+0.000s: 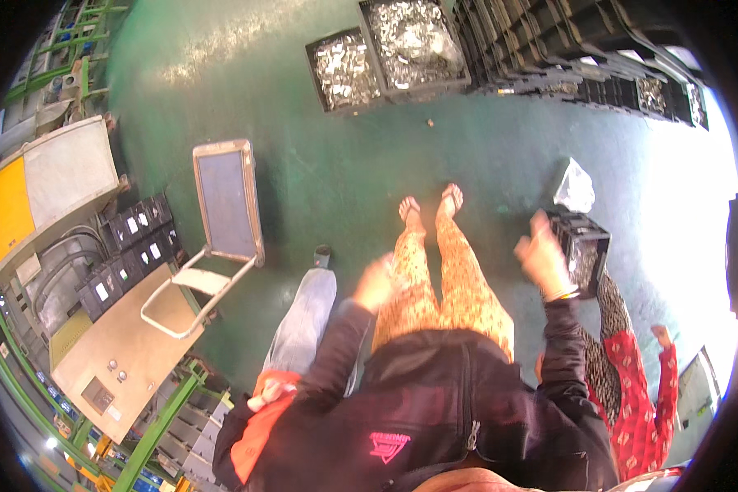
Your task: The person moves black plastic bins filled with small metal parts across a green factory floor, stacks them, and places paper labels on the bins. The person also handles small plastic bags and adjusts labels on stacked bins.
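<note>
My left hand point(375, 284) hangs in front of my left thigh, over the patterned trousers. It is smeared by motion, and its fingers cannot be made out. On the other side my right hand point(541, 256) is held out from the body, slightly blurred, with fingers apart and nothing visible in them. Just right of that hand is a black plastic crate point(600, 239) with shiny contents; whether the hand touches it cannot be told. A clear plastic bag point(575, 189) lies beyond the crate.
Two black crates of shiny metal pieces point(418, 45) stand ahead, beside stacked black crates point(549, 41). A platform trolley point(225, 201) stands left. A person in jeans point(303, 307) is close on my left; another in red patterned clothing point(631, 406) is at right. Machinery point(111, 353) lines the left.
</note>
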### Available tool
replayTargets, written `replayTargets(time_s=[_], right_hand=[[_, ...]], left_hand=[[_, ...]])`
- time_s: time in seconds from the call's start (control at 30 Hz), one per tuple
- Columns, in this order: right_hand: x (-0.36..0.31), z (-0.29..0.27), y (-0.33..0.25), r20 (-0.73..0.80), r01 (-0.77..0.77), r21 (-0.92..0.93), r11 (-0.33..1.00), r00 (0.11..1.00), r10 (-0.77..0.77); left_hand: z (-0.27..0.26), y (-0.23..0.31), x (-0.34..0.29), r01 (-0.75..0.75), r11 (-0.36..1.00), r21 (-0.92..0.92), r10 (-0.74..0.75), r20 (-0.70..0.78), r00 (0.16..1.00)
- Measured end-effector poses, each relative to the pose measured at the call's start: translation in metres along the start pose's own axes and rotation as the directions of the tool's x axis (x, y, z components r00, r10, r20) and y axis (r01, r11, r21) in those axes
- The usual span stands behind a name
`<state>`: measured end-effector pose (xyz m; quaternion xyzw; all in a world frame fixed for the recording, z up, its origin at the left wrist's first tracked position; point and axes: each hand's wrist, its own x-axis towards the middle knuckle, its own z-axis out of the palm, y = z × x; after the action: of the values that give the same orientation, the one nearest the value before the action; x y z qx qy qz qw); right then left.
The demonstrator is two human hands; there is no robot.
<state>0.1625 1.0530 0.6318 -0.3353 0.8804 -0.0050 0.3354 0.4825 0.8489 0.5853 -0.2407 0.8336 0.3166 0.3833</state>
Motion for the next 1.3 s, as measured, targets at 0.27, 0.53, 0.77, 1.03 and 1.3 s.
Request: replayTargets(time_s=[0.27, 0.53, 0.77, 1.03, 1.3], right_hand=[[-0.062, 0.222, 0.007, 0.531, 0.265, -0.146, 0.953, 0.834, -0.15], [-0.014, 0.175, -0.06, 0.852, 0.332, 0.236, 0.913, 0.381, -0.359], [0.209, 0.225, -0.126, 0.077, 0.493, 0.204, 0.846, 0.854, -0.515], [0.376, 0.32, -0.158, -0.187, 0.721, -0.035, 0.692, 0.676, -0.713], [0.516, 0.382, -0.22, -0.43, 0.843, -0.34, 0.417, 0.255, -0.866]], left_hand=[[0.1, 0.033, -0.036, 0.162, 0.784, -0.599, -0.125, 0.102, 0.987], [0.088, -0.028, -0.036, -0.186, 0.721, -0.668, 0.59, 0.451, 0.669], [0.066, -0.107, 0.169, -0.12, 0.925, -0.361, -0.142, -0.621, 0.771], [0.117, -0.228, 0.428, -0.103, 0.586, -0.804, -0.401, -0.398, 0.825], [0.082, -0.329, 0.558, -0.692, 0.137, -0.709, -0.836, -0.457, 0.303]])
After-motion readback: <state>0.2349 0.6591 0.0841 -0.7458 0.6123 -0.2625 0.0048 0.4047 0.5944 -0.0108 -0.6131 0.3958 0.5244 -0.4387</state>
